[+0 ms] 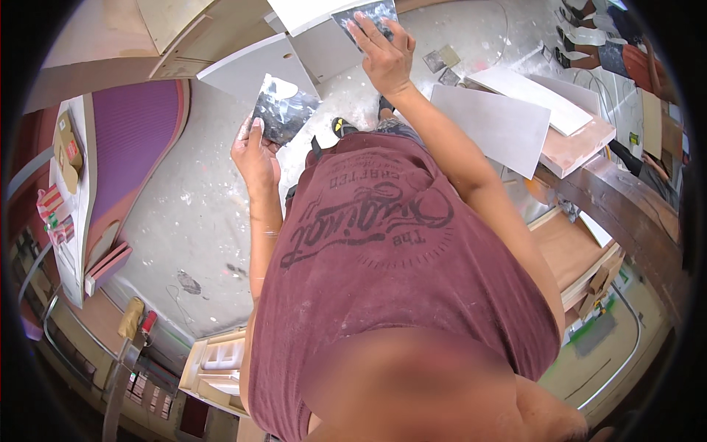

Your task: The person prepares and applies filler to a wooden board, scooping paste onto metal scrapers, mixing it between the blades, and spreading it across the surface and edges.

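Observation:
My left hand grips the lower edge of a dark square plate, thumb on its face. White putty-like paste lies thick near the plate's upper edge and smears its surface. Farther up and right, my right hand has its fingers spread over a second dark flat plate, also streaked with white. That plate lies at the end of a white panel; whether it touches the panel I cannot tell. Below the panel, a pale grey board with a small hole stands behind the left plate.
Pale boards are stacked on a bench at the right. A purple-topped curved piece stands left. Wooden cabinet parts sit lower left. Small square scraps lie on the stained floor. Other people are at the upper right.

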The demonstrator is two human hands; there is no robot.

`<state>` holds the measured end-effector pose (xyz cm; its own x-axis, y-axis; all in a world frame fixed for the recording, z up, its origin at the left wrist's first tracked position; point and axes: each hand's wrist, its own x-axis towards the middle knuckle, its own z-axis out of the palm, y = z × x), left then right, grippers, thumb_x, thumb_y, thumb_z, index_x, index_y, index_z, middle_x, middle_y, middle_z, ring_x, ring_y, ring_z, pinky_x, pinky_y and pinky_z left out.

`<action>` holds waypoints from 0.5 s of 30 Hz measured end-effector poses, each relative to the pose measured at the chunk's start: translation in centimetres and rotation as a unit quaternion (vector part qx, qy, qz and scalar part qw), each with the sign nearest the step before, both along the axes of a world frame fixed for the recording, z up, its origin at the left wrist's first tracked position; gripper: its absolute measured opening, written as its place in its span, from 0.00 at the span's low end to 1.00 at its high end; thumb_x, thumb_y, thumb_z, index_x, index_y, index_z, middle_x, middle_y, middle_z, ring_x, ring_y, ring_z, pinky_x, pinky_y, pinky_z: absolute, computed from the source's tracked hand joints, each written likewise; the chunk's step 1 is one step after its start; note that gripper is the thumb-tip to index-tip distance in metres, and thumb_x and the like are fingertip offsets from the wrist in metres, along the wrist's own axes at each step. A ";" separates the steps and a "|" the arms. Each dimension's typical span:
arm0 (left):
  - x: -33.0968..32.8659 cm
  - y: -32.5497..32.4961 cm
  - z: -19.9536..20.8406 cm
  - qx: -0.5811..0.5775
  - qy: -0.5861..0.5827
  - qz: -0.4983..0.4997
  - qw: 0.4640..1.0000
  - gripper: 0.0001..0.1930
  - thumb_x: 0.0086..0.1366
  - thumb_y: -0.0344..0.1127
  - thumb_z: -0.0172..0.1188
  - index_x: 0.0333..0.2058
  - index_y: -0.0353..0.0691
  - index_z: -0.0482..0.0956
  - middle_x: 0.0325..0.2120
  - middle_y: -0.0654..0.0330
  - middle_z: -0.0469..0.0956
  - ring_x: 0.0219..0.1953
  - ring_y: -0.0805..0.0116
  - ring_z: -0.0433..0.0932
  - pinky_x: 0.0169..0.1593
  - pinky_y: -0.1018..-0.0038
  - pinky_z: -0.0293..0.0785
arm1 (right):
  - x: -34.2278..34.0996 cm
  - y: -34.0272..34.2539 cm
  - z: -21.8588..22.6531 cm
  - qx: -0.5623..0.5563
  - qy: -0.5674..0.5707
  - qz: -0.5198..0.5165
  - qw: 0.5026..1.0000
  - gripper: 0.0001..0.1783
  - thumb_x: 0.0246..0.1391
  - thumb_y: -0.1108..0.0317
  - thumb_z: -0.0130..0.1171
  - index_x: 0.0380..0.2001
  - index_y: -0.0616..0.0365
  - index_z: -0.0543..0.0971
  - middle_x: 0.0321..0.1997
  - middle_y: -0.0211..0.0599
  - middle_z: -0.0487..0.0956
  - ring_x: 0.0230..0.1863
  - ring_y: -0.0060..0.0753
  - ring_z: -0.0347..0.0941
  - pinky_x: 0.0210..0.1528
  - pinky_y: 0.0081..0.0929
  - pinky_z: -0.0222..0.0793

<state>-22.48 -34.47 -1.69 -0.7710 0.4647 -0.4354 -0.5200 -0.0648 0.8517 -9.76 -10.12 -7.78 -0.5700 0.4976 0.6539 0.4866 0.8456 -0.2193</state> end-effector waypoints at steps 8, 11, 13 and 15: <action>0.1 0.2 0.3 0.003 -0.011 0.012 1.000 0.16 0.66 0.30 0.53 0.49 0.26 0.72 0.37 0.55 0.78 0.35 0.67 0.80 0.36 0.73 0.79 | -0.6 -0.2 0.6 0.015 0.008 -0.002 1.000 0.30 0.37 0.77 0.58 0.47 0.34 0.81 0.56 0.09 0.76 0.53 0.30 0.62 0.53 0.28 0.50; -0.1 0.3 -0.1 0.008 -0.014 0.011 1.000 0.15 0.66 0.30 0.53 0.49 0.26 0.72 0.37 0.54 0.78 0.36 0.66 0.80 0.38 0.71 0.79 | -0.6 -1.1 0.5 0.018 -0.008 0.004 1.000 0.28 0.39 0.76 0.58 0.46 0.36 0.81 0.54 0.09 0.77 0.51 0.30 0.62 0.51 0.30 0.51; 0.0 0.3 -0.2 0.021 -0.014 0.022 0.999 0.15 0.67 0.30 0.53 0.49 0.27 0.72 0.37 0.54 0.78 0.37 0.66 0.80 0.39 0.71 0.79 | 0.1 -2.3 0.8 -0.004 -0.017 0.015 1.000 0.28 0.39 0.76 0.57 0.46 0.36 0.81 0.54 0.09 0.77 0.50 0.30 0.62 0.51 0.30 0.51; 0.2 0.7 0.0 0.033 -0.014 0.033 0.999 0.15 0.67 0.30 0.53 0.49 0.27 0.72 0.38 0.54 0.78 0.38 0.66 0.80 0.40 0.70 0.79 | 1.1 -3.5 1.8 -0.111 0.015 0.045 0.993 0.25 0.44 0.77 0.57 0.48 0.42 0.81 0.53 0.18 0.78 0.50 0.32 0.68 0.53 0.31 0.59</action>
<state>-22.32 -33.79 -1.71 -0.7888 0.4421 -0.4269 -0.5359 -0.1548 0.8299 -8.71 -13.67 -6.02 -0.5995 0.5798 0.5517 0.4023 0.8142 -0.4186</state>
